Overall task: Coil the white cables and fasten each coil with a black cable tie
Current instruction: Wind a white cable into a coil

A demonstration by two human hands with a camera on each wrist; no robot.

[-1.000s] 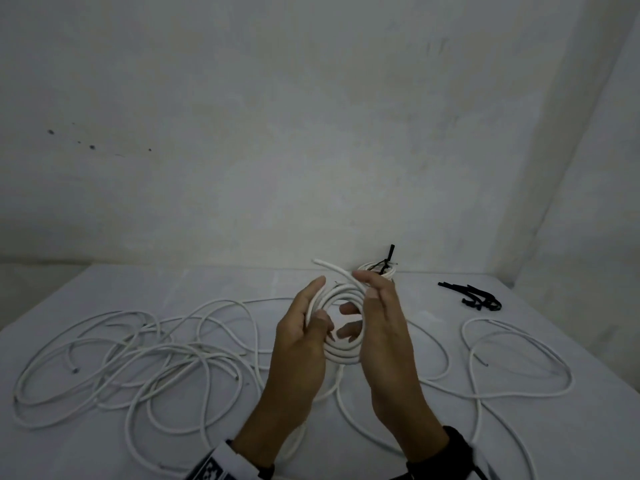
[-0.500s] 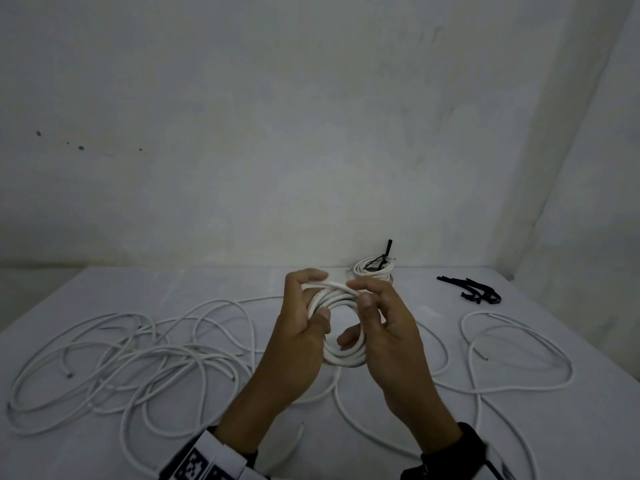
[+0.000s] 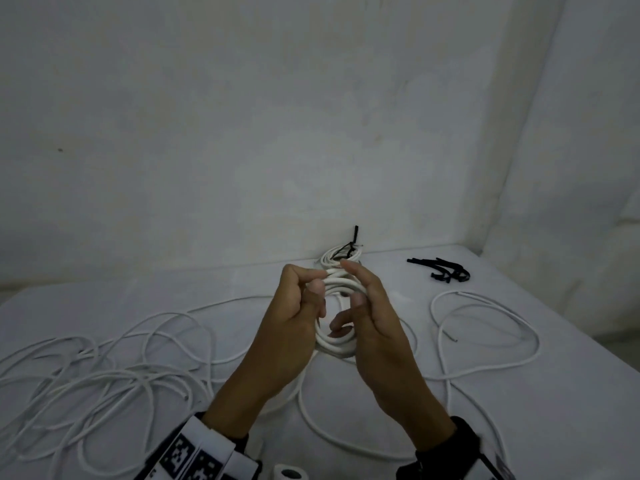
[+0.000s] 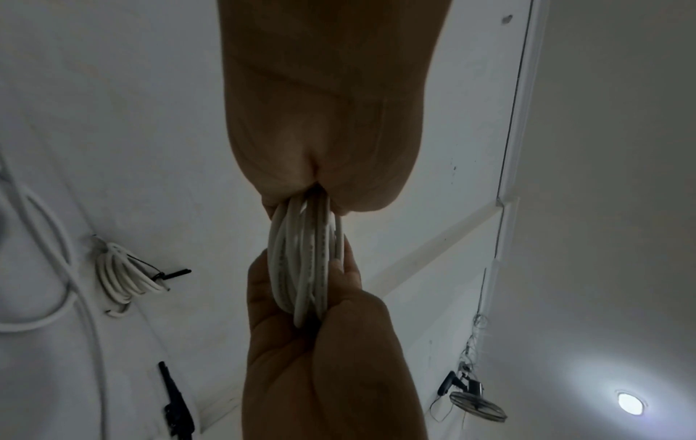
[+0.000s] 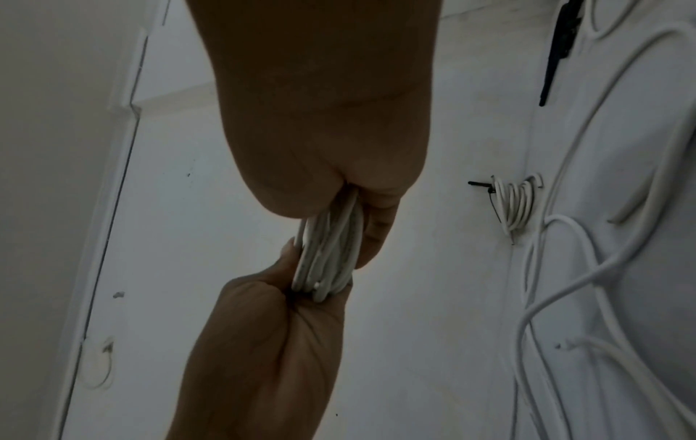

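Note:
A small coil of white cable is held upright above the table between both hands. My left hand grips its left side, fingers curled over the top turns. My right hand pinches the right side, with its lower fingers through the loop. In the left wrist view the coil runs from my left hand to my right hand. In the right wrist view the coil sits between my right hand and my left hand. Loose black cable ties lie at the back right.
A finished coil with a black tie stands by the wall behind my hands. Tangled loose cable covers the table's left. Another loose cable loops on the right. A white roll shows at the bottom edge.
The cable end that stuck up above the coil now lies among its turns. My left fingers have curled over the coil's top, and both hands hold it a little higher.

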